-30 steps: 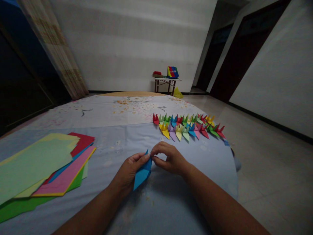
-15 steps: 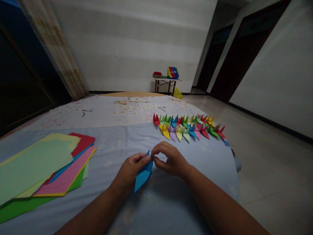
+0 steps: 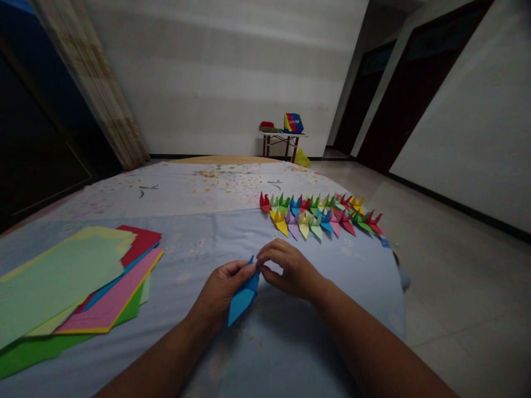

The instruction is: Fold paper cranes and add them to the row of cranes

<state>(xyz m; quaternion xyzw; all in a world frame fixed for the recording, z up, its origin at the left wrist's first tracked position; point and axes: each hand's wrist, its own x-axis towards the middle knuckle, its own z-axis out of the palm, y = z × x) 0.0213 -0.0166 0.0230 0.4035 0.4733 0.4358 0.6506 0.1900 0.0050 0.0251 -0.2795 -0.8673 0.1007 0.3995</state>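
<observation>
A blue folded paper crane (image 3: pixel 244 298) is pinched between the thumb and fingers of my left hand (image 3: pixel 224 284), above the front of the table. One long point of it slants down toward me, and a small tip sticks up past my thumb. My right hand (image 3: pixel 289 270) is closed in a pinch at the crane's upper right end, thumb and fingertips meeting there. My fingers hide that end of the paper. Beyond my right hand stand rows of finished paper cranes (image 3: pixel 304 224) in many colours.
On the left lies a fanned stack of coloured paper sheets (image 3: pixel 62 276). A blue and white flowered tablecloth (image 3: pixel 186 193) covers the table, whose rounded edge runs down the right side. A small side table (image 3: pixel 286 134) with a colourful box (image 3: pixel 293 122) stands by the far wall.
Almost nothing differs. Both hands stay at the blue paper crane, with only a very slight shift of the fingers.
</observation>
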